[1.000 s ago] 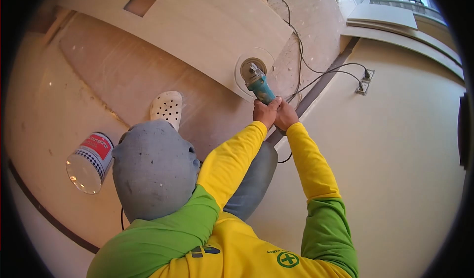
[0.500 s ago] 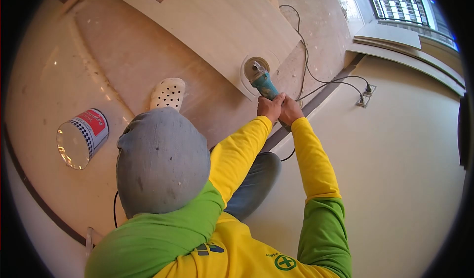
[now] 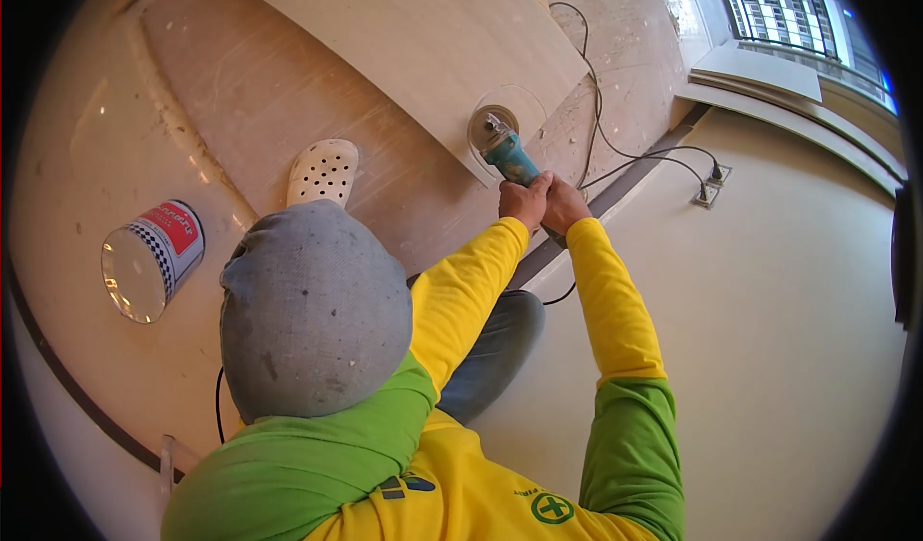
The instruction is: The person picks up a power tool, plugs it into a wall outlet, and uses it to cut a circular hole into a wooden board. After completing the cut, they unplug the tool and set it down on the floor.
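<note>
An angle grinder with a teal body (image 3: 511,159) is held in both hands. My left hand (image 3: 522,201) is wrapped around its body, and my right hand (image 3: 565,204) grips it just behind, the two hands touching. The grinder's round disc (image 3: 493,129) is at the near end of a large pale board (image 3: 452,50). A thin curved line on the board shows around the disc. Whether the disc is cutting into the board cannot be made out.
A paint can (image 3: 154,260) lies at the left on the dusty floor. A white perforated clog (image 3: 323,172) is beyond my grey-clad knee (image 3: 317,310). Black cables (image 3: 598,108) run right to a socket (image 3: 712,187). Pale panels (image 3: 760,68) are stacked by the window.
The grinder and both hands have shifted slightly left, with the disc a little further left on the board. The whole view has moved slightly.
</note>
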`<action>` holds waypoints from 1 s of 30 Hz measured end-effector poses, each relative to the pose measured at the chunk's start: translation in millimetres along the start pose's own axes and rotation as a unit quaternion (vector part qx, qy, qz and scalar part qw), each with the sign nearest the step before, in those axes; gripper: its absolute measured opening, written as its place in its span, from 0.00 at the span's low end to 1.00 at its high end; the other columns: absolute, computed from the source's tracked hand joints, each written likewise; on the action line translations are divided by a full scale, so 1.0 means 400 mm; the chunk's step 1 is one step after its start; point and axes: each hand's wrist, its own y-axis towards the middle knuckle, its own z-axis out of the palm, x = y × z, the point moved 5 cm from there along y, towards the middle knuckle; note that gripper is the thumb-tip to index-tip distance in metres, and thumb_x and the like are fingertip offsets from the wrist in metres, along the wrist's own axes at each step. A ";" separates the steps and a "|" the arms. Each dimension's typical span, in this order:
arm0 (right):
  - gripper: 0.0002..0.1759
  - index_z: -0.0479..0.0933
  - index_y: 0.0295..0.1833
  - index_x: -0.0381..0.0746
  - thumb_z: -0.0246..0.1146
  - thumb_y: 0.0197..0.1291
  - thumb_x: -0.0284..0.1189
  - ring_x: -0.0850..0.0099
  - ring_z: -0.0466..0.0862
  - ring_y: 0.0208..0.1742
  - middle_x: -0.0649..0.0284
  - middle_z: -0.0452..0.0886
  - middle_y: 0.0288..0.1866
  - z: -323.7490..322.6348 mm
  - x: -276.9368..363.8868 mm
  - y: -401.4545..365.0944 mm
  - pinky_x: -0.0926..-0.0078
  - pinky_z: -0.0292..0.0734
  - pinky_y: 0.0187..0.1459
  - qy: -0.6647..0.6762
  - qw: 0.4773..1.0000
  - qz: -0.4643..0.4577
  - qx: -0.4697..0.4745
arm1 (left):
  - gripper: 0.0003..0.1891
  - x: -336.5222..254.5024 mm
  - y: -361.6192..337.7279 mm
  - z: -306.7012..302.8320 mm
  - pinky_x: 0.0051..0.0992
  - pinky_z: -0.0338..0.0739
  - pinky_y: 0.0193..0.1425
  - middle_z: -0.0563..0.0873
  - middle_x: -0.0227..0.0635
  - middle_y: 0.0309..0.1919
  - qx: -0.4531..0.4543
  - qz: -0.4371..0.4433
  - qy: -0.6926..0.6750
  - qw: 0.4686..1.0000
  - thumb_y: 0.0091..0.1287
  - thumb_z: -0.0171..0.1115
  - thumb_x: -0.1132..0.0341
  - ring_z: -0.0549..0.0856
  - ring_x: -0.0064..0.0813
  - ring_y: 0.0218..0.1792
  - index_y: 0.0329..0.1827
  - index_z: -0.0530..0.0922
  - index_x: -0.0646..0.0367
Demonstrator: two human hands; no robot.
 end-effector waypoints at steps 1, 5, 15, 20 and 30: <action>0.34 0.78 0.62 0.36 0.68 0.61 0.52 0.39 0.84 0.59 0.35 0.85 0.52 0.000 0.001 0.001 0.53 0.78 0.59 -0.002 1.000 0.001 0.000 | 0.47 0.005 0.005 0.002 0.40 0.80 0.66 0.83 0.62 0.60 0.002 -0.001 -0.010 1.000 0.63 0.72 0.38 0.85 0.55 0.61 0.65 0.68 0.75; 0.33 0.77 0.61 0.38 0.65 0.61 0.53 0.39 0.84 0.58 0.36 0.86 0.52 0.004 0.004 0.014 0.50 0.79 0.58 -0.069 0.998 0.012 0.002 | 0.48 0.013 0.020 -0.001 0.36 0.78 0.66 0.83 0.64 0.61 0.005 0.007 -0.023 1.000 0.61 0.71 0.36 0.84 0.54 0.62 0.64 0.72 0.78; 0.28 0.73 0.57 0.39 0.66 0.63 0.49 0.39 0.86 0.53 0.39 0.87 0.49 -0.021 0.076 -0.028 0.47 0.81 0.53 -0.163 0.986 0.031 -0.001 | 0.44 0.080 0.072 0.038 0.33 0.79 0.63 0.85 0.55 0.58 0.014 -0.007 -0.125 0.992 0.60 0.76 0.42 0.87 0.42 0.58 0.63 0.74 0.77; 0.28 0.72 0.57 0.40 0.66 0.63 0.49 0.38 0.86 0.52 0.39 0.87 0.48 -0.013 0.060 -0.029 0.46 0.81 0.52 -0.171 0.985 0.030 0.002 | 0.44 0.068 0.036 0.026 0.32 0.79 0.64 0.85 0.54 0.59 0.020 -0.016 -0.143 0.989 0.60 0.76 0.42 0.86 0.42 0.59 0.63 0.74 0.76; 0.29 0.71 0.58 0.39 0.65 0.64 0.49 0.37 0.85 0.54 0.37 0.86 0.50 -0.013 0.057 -0.029 0.45 0.81 0.53 -0.171 0.984 0.037 0.022 | 0.50 0.066 0.023 0.024 0.37 0.79 0.67 0.81 0.60 0.62 0.031 -0.004 -0.107 0.994 0.60 0.73 0.36 0.84 0.52 0.63 0.67 0.68 0.75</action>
